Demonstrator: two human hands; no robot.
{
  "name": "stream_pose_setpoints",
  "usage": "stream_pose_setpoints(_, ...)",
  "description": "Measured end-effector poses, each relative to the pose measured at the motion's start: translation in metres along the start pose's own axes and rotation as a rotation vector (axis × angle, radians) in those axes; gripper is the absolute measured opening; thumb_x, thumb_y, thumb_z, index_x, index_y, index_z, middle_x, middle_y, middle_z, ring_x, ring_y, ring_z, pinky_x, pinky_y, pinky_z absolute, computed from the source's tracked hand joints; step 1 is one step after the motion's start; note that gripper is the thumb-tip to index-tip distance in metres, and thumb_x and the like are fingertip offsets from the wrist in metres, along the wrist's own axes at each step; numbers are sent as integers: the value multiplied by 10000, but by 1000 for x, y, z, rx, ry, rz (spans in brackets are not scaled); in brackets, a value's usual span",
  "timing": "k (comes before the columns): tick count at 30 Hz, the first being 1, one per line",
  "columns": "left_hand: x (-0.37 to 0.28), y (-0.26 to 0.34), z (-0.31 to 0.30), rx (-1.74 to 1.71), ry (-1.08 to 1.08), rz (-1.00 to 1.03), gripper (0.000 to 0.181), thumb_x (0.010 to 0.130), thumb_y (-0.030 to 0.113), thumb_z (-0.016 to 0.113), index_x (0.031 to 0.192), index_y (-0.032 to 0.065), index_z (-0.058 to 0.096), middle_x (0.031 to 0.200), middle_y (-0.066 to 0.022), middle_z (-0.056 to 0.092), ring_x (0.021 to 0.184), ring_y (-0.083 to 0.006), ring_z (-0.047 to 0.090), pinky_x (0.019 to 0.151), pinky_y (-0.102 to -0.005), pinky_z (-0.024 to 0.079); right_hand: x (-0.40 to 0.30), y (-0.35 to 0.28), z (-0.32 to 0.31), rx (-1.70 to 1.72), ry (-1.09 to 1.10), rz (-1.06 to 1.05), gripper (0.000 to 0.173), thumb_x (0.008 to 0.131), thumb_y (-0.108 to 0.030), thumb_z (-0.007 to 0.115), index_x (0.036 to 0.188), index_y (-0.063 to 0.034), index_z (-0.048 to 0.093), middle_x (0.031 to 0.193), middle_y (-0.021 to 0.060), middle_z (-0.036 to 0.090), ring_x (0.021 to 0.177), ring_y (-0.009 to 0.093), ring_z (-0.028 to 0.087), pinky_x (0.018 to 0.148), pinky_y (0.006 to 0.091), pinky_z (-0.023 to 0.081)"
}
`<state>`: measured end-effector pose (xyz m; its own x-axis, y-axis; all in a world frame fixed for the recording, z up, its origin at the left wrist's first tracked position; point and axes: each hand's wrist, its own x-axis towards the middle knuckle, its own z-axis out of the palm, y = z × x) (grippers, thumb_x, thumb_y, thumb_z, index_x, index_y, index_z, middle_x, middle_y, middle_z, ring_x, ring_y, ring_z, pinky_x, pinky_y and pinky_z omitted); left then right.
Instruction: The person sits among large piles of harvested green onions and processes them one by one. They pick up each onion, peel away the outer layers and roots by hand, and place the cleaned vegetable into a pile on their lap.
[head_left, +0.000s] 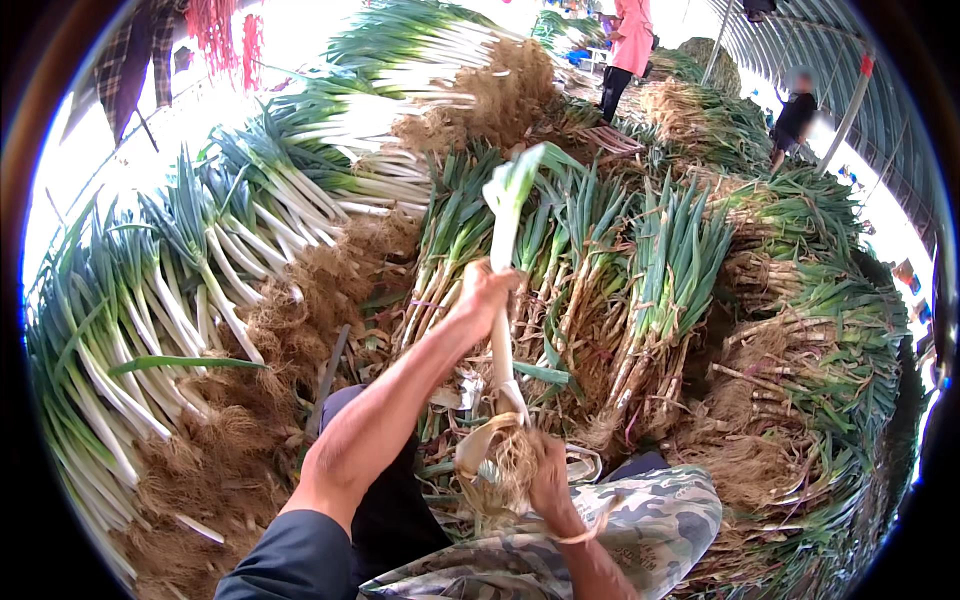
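My left hand (487, 291) is closed around the pale shaft of a long Welsh onion (506, 236), held upright with its green top pointing away from me. Loosened outer layers (474, 448) hang around its lower end beside the fibrous roots (516, 457). My right hand (551, 472), blurred, has its fingers curled at these roots, where a pale peeled strip runs into them. Its fingertips are partly hidden. A dry strip (589, 529) lies across my right wrist. Beyond the held onion stand unpeeled, tied onion bundles (589, 277) with brown, dry skins.
Clean white-stemmed onions (180, 315) lie in a long row on my left, roots towards me. More bundles (787, 375) are heaped at right. A camouflage cloth (645, 517) covers my lap. People (630, 45) (796, 112) stand farther back beneath a curved tunnel roof (840, 60).
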<state>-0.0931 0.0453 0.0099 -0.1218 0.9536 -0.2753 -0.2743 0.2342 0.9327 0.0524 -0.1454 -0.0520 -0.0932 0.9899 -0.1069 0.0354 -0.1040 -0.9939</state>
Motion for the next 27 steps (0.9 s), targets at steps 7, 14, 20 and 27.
stream_pose_setpoints(7, 41, 0, -33, 47, 306, -1, 356, 848, 40, 618, 1162, -34, 468, 757, -139, 562, 387, -126, 446, 279, -206, 403, -127, -33, -8, 70, 29, 347, 263, 892, -199, 539, 887, 53, 614, 651, 72, 565, 612, 120, 534, 551, 284, 430)
stream_pose_setpoints(14, 36, 25, -55, 92, 362, 198, 350, 786, 88, 721, 1046, -11, 509, 738, -80, 549, 529, -118, 507, 394, -247, 430, -173, -11, -69, -153, 219, 288, 266, 966, -202, 488, 1077, 2, 617, 705, -16, 581, 563, 67, 506, 489, 235, 437)
stream_pose_setpoints(20, 17, 26, -46, 196, 291, 350, 366, 797, 115, 719, 1029, 12, 455, 824, -96, 547, 563, -131, 508, 441, -249, 466, -81, -56, -71, -563, 88, 221, 346, 875, -241, 579, 1151, -34, 552, 1003, 150, 582, 875, 201, 608, 731, 299, 482)
stream_pose_setpoints(27, -25, 7, -22, 303, 101, 634, 297, 851, 147, 665, 976, 2, 438, 810, -139, 591, 510, -157, 516, 404, -264, 487, -25, -52, -79, -1040, -99, -137, 462, 655, -109, 757, 1072, -17, 583, 1053, 190, 579, 1002, 365, 536, 867, 410, 435)
